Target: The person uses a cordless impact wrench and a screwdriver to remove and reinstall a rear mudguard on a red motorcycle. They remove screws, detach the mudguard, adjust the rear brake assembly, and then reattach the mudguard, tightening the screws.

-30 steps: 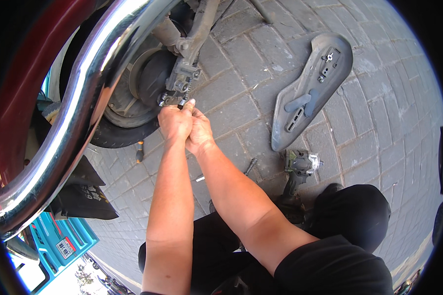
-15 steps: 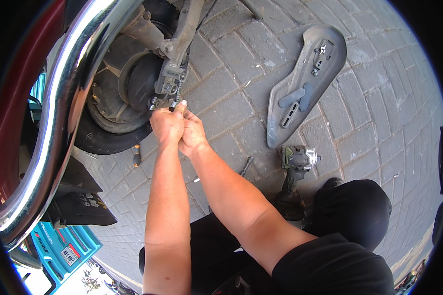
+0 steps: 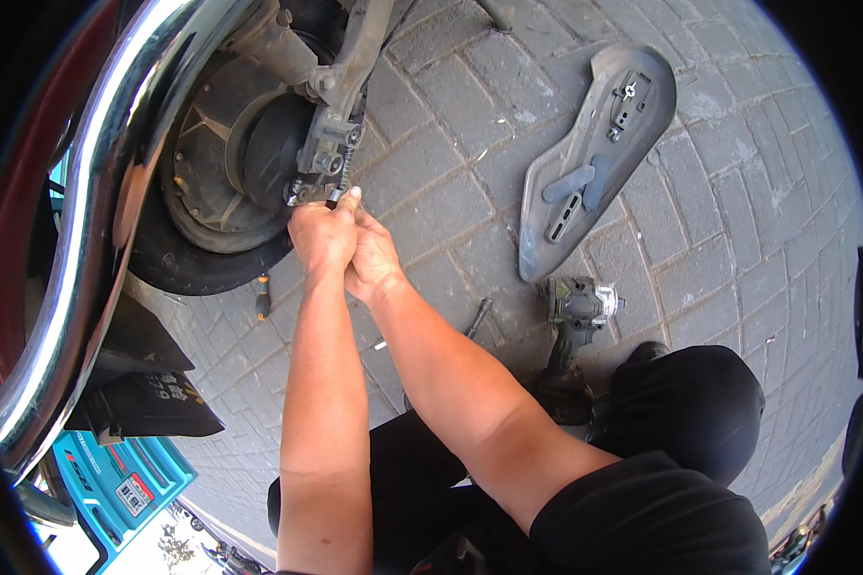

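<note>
My left hand (image 3: pixel 320 235) is closed at the lower end of a greasy metal bracket (image 3: pixel 329 144), beside the scooter's rear wheel (image 3: pixel 197 264). Pressed against it is my right hand (image 3: pixel 372 254), also closed, its thumb pointing up toward the bracket. Between the fingertips a small dark piece shows in part; the fingers hide the rest, so I cannot make out what it is. A thin coil spring (image 3: pixel 347 165) runs along the bracket just above the fingers. The round dark wheel hub (image 3: pixel 280 149) lies to the left of the bracket.
A curved chrome bar (image 3: pixel 84 230) crosses the left side. On the paving lie an orange-handled screwdriver (image 3: pixel 263 298), a socket extension (image 3: pixel 479 317), a cordless impact wrench (image 3: pixel 577 309) and a grey plastic cover (image 3: pixel 551 225) with small parts on it. A teal crate (image 3: pixel 129 479) stands lower left.
Both hands stay together at the bracket, with almost no change in grip. The view has shifted slightly, so the wheel and chrome bar sit a little further left.
</note>
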Demonstrator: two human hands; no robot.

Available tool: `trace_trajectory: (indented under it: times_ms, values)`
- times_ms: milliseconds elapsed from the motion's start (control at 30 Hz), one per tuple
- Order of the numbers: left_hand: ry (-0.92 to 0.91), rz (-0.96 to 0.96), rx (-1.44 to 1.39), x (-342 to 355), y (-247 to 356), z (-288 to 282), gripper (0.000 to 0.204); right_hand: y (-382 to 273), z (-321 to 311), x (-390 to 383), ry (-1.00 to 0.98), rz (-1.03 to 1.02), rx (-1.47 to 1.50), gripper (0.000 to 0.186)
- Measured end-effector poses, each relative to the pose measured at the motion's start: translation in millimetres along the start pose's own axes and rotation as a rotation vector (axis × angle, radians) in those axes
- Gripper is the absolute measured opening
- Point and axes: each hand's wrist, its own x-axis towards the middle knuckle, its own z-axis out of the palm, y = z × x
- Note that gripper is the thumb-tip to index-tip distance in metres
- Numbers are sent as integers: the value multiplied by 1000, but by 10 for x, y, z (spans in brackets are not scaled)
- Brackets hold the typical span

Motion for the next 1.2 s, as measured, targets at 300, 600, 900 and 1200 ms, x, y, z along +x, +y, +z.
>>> trace_trajectory:
  times_ms: [300,600,900,1200]
  values:
    - [5,-5,32,-1,42,-8,27,-49,60,18,8,-2,31,19]
    - [11,24,69,8,41,-6,28,-151,35,44,5,55,-75,20]
    - [23,21,115,56,-61,38,35,-605,215,-104,269,-209,-712,15]
    - [94,-40,14,12,-98,54,31,-809,765,-101,72,-562,-2009,52]
